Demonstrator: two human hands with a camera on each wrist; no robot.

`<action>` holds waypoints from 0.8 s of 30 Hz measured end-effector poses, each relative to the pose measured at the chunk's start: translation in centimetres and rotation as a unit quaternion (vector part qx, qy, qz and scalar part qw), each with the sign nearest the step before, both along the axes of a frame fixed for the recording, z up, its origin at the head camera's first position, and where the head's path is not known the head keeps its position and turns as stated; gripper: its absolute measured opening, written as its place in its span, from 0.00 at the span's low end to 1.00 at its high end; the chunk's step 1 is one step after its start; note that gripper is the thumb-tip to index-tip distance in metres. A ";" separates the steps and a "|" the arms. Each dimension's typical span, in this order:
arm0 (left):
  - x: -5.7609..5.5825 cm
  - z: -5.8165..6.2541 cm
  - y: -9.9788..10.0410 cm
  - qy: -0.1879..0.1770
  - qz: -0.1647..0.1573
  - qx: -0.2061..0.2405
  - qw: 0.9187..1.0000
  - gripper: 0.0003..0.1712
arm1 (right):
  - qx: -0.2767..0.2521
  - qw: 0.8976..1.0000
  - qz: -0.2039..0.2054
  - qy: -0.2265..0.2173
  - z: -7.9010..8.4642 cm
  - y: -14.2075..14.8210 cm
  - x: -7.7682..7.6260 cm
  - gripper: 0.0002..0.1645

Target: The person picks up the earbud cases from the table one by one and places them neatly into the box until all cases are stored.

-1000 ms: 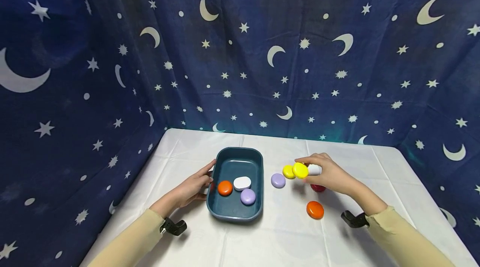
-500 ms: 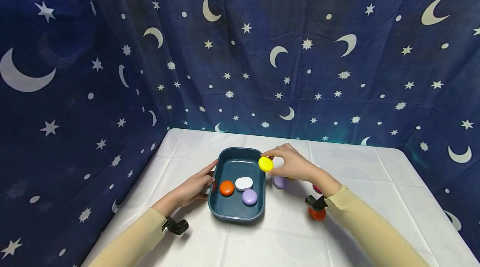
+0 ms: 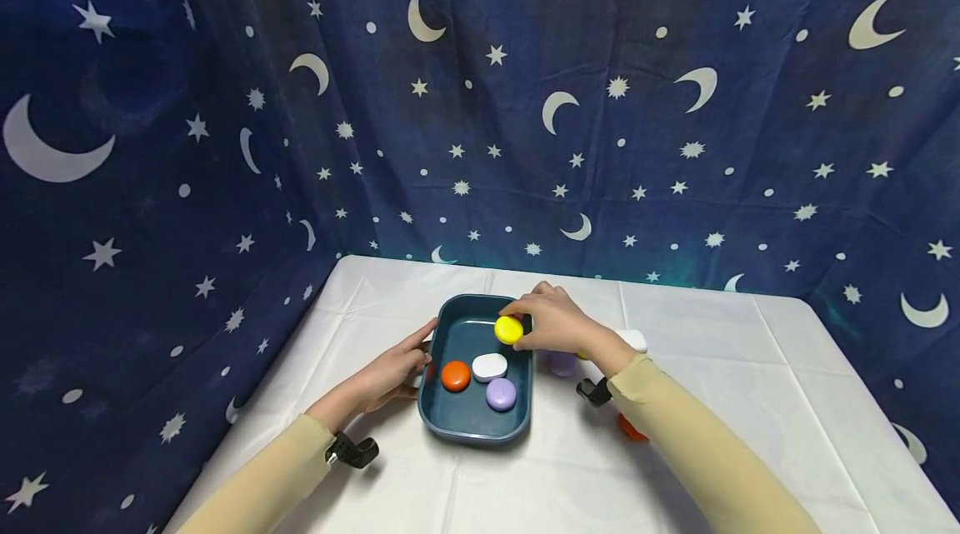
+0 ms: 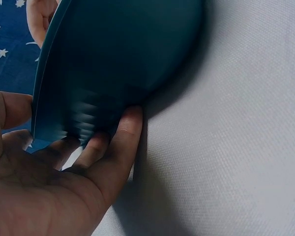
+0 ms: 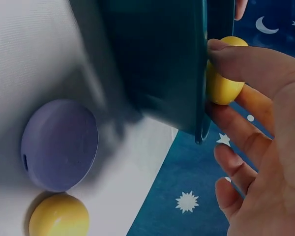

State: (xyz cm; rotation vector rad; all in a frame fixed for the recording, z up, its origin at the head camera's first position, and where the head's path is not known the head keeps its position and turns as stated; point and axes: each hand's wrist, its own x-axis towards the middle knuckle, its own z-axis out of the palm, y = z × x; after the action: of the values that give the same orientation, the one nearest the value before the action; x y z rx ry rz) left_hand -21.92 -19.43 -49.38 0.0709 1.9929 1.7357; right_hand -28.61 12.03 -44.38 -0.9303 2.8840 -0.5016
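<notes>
My right hand (image 3: 557, 321) pinches a yellow rounded disc (image 3: 508, 330) between thumb and fingers, over the far right part of a dark teal tray (image 3: 475, 436). In the right wrist view, the yellow disc is at the tray's rim. My left hand (image 3: 384, 376) rests against the tray's left outer wall; its fingertips touch that wall in the left wrist view. Inside the tray lie an orange disc (image 3: 455, 376), a white oval piece (image 3: 490, 367) and a lilac disc (image 3: 501, 394).
Right of the tray, partly behind my right arm, lie a lilac disc (image 5: 60, 145), a yellow disc (image 5: 59, 216), a white piece (image 3: 633, 340) and an orange disc (image 3: 630, 427). A white cloth (image 3: 390, 484) covers the table. A starry blue curtain (image 3: 517, 101) hangs behind.
My right hand has carried the yellow disc leftward from the loose pieces to over the tray. The left hand has stayed at the tray's side.
</notes>
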 end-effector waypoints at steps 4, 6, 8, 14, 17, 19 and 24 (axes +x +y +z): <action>0.0 0.0 0.1 -0.001 -0.002 0.001 1.000 0.42 | 0.022 1.000 0.010 0.018 -0.1 -0.4 -0.2 0.31; 0.0 0.0 0.1 0.000 -0.001 0.000 1.000 0.42 | 0.030 0.999 0.014 0.027 -0.2 -0.5 -0.2 0.30; 0.0 0.0 0.1 0.000 -0.001 0.001 1.000 0.42 | 0.036 0.999 0.015 0.030 -0.2 -0.6 -0.3 0.30; 0.0 0.0 0.1 0.002 -0.002 0.002 1.000 0.42 | 0.048 0.998 0.022 0.020 -0.1 -0.6 -0.2 0.33; 0.0 0.0 0.1 0.003 -0.001 0.001 1.000 0.42 | 0.037 0.999 0.024 0.010 0.1 -0.2 0.0 0.33; 0.0 -0.1 0.1 0.003 0.000 0.001 1.000 0.42 | 0.019 1.000 0.018 0.004 0.4 0.2 0.2 0.33; 0.0 -0.1 0.1 0.002 0.001 0.000 1.000 0.42 | -0.020 1.000 -0.004 0.003 1.0 1.4 0.6 0.30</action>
State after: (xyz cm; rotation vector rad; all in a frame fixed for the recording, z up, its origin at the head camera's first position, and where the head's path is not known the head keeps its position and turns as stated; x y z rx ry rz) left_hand -21.93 -19.32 -49.49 0.0737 1.9971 1.7376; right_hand -28.02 13.46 -43.35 -0.9287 2.8945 -0.5595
